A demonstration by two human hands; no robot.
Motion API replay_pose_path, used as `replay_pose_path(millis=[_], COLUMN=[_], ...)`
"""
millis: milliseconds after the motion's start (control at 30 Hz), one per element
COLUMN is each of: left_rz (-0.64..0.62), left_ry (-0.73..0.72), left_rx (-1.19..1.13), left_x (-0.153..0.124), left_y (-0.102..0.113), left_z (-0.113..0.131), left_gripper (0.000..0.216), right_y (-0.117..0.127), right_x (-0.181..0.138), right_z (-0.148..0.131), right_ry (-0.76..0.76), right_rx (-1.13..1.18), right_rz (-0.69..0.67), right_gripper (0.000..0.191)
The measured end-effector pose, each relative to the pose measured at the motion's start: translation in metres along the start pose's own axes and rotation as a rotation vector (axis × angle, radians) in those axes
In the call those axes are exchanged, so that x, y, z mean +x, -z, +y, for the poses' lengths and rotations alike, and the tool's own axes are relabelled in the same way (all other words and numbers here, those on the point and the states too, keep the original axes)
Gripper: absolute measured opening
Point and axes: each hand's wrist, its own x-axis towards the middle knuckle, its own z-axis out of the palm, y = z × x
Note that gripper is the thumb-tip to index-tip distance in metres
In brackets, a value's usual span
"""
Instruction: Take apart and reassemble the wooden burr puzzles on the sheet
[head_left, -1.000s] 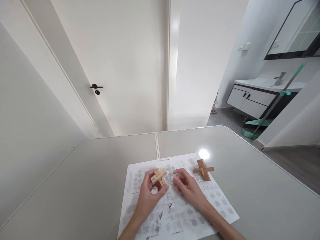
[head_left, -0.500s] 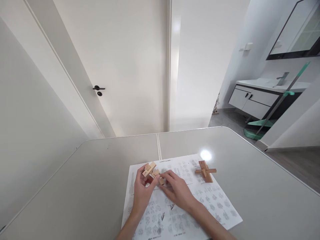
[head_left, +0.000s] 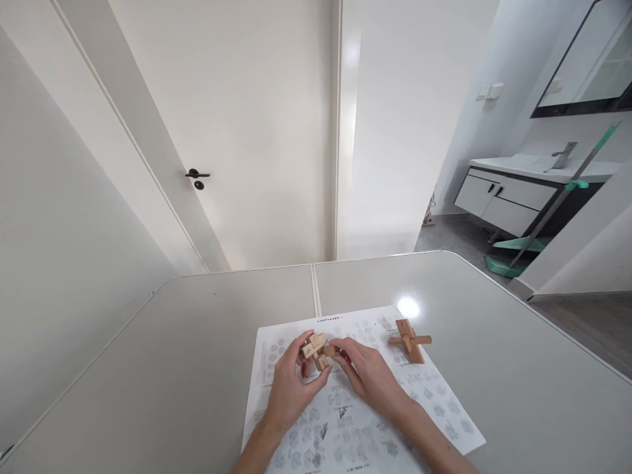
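Light wooden puzzle pieces [head_left: 315, 347], notched and crossing one another, are held over a printed sheet [head_left: 365, 401]. My left hand [head_left: 295, 383] grips them from the left, thumb below and fingers at the top and behind. From the right, my right hand [head_left: 363, 372] pinches the right end of the wooden pieces between thumb and fingers. How far the pieces interlock I cannot tell, as fingertips cover parts of them. A darker brown wooden puzzle [head_left: 409, 341], made of crossed bars, stands on the sheet's right edge, apart from both hands.
The grey table [head_left: 148, 368] has a seam running away from me. Beyond its far edge stands a closed white door [head_left: 266, 131] with a black handle [head_left: 197, 175]. At the right are a sink cabinet [head_left: 503, 197] and a green dustpan [head_left: 503, 266] with a long handle.
Both hands have shifted slightly right with the wooden pieces. The pieces have turned and sit closer together in the grip. The brown puzzle stays put on the sheet.
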Motion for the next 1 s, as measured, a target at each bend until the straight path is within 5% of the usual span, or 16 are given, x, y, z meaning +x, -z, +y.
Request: replay_pose_path(millis=[367,567,733,1000], left_rz=[-0.125,-0.170,-0.218,-0.270], left_ry=[-0.093,0.023,0.026,-0.036], left_rx=[0.039,-0.131,-0.289,-0.301], left_x=[0.000,0.002,0.002,0.000], left_y=[0.005,0.007,0.009,0.015], left_z=[-0.004,0.004,0.008,0.016], left_gripper=[0.055,0.060,0.055,0.057], right_y=[0.006,0.009,0.008,0.013], right_x=[-0.001,0.003,0.004,0.006], right_z=[-0.012,-0.005,-0.010,-0.020], right_ry=[0.071,-0.113,-0.145,-0.339], right_rx=[0.102,0.282,0.349,0.808], right_rz=[-0.064,0.084,-0.057,-0.283], right_gripper=[0.028,0.028,0.033,0.049])
